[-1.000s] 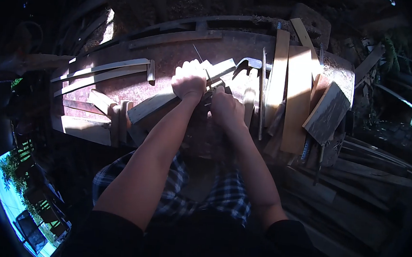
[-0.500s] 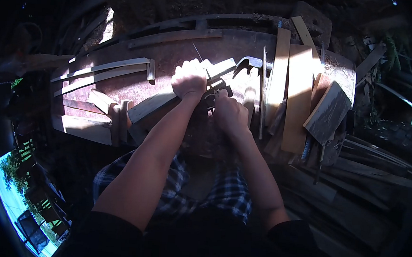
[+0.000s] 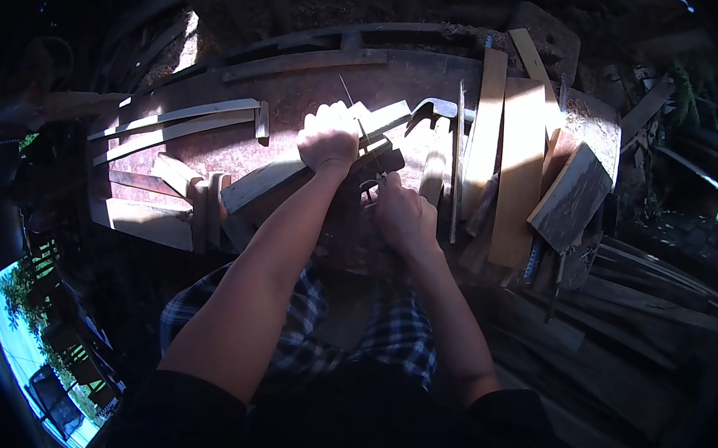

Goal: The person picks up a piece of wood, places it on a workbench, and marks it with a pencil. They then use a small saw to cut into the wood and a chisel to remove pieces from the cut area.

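Wooden bar [image 3: 268, 184] sits under the left hand [image 3: 328, 140]; right hand [image 3: 406, 219] just pulled back, maybe mid-stroke. Both grips curled shut, can't tell around what.

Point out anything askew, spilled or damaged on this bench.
The grey board at the right end of the bench looks askew, slanting while the long pale planks beside it run nearly parallel. No spill shows; shadow makes fine damage hard to judge.

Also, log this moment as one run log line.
left hand: fist over timber | right hand: fingers curled, grip unclear | thin rod: protrudes beyond left hand | hammer: on bench, right of both hands
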### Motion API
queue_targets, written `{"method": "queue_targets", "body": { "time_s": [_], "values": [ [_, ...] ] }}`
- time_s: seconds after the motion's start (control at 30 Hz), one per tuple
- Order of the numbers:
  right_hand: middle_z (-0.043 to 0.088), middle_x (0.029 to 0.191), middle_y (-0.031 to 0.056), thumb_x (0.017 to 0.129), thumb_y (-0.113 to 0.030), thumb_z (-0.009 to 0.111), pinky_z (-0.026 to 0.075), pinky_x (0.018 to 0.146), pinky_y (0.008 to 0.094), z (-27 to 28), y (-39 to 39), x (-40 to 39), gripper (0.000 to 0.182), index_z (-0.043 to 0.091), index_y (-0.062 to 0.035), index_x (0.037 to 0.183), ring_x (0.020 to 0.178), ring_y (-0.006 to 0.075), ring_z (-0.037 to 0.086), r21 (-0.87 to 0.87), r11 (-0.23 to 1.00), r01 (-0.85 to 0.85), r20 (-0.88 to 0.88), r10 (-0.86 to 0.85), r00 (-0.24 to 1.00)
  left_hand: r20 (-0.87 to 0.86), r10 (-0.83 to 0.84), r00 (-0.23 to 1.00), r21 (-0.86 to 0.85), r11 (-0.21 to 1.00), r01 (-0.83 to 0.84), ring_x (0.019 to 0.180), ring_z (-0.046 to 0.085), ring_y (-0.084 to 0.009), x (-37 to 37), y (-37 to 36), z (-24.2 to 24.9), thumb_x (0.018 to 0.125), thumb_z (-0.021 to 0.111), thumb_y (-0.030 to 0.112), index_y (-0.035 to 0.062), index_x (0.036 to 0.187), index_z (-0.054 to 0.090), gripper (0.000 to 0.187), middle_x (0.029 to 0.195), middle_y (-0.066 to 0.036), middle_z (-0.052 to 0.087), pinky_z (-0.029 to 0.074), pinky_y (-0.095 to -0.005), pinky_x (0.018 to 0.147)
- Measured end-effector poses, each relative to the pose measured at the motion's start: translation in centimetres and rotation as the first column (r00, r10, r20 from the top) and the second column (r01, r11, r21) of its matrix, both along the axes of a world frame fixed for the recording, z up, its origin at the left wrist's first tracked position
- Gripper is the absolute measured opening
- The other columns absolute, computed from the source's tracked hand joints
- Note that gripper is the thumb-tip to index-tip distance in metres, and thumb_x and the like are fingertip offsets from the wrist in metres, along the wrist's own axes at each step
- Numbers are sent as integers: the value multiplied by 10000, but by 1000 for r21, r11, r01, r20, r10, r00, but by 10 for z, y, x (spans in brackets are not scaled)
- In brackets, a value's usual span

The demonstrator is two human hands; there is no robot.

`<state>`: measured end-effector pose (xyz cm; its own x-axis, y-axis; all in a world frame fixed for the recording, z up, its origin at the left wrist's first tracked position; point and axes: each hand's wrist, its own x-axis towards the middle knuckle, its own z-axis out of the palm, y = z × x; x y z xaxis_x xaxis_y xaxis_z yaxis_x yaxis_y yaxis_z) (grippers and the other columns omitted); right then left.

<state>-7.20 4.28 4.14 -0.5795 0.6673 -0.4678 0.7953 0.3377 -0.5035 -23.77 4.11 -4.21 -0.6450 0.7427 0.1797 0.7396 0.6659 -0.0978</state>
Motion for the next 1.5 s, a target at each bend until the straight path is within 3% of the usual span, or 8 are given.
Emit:
{"method": "queue_targets", "body": {
  "time_s": [0.13,0.37,0.47,0.53,0.87,1.03,1.3,1.5],
  "values": [
    [671,765,229,978,-277,438,521,661,526,22,-24,34,239,498,-45,988,743,428,667,-113,993,34,147,-17,989,59,61,996,-3,998,-61,818,605,-241,2,-3,8,859,518,278,169,883,612,145,865,-18,602,507,-401,623],
    [668,758,232,984,-273,416,525,645,516,-25,7,-20,235,483,-49,961,748,417,671,33,999,41,-70,-39,997,-22,-25,999,55,998,26,798,609,-236,0,-2,4,857,525,279,173,839,614,140,854,-22,600,503,-396,602],
    [679,776,232,900,-190,494,534,668,507,1,-3,3,178,491,-20,949,778,404,686,10,999,30,-32,-30,999,-23,-11,1000,39,999,12,796,609,-235,1,3,5,855,529,285,170,834,612,143,853,-25,600,503,-397,596],
    [669,760,230,992,-308,414,530,652,510,17,-22,28,283,473,-34,954,743,420,671,-53,998,13,142,-5,990,1,13,1000,28,1000,-13,796,609,-235,0,0,4,846,537,287,169,836,609,138,856,-26,599,506,-397,595],
    [663,752,241,991,-310,428,520,676,526,-22,5,-18,263,470,-50,983,773,432,667,42,999,33,-18,-33,999,-18,-29,999,16,999,29,793,618,-231,-3,-1,0,852,527,256,162,878,588,115,857,-25,589,518,-395,556],
    [663,771,247,979,-289,438,510,672,540,17,-29,36,246,476,-46,987,777,435,661,-100,992,73,180,-54,982,2,-9,1000,28,1000,9,803,617,-233,-4,-3,0,843,526,244,156,880,588,114,869,-26,593,520,-391,576],
    [664,761,237,980,-281,431,509,670,533,-27,7,-21,238,469,-46,967,769,426,664,17,998,65,-36,-64,997,-38,-34,999,106,994,38,753,604,-231,-3,1,-1,828,562,276,171,825,611,115,803,-15,587,491,-391,564],
    [666,724,230,951,-223,428,524,640,524,12,-34,36,191,450,-33,962,729,432,672,-55,998,22,138,-14,990,4,14,1000,35,999,-14,806,601,-222,-4,-2,1,839,550,278,174,827,611,121,842,-9,587,494,-389,586]
  ]
}}
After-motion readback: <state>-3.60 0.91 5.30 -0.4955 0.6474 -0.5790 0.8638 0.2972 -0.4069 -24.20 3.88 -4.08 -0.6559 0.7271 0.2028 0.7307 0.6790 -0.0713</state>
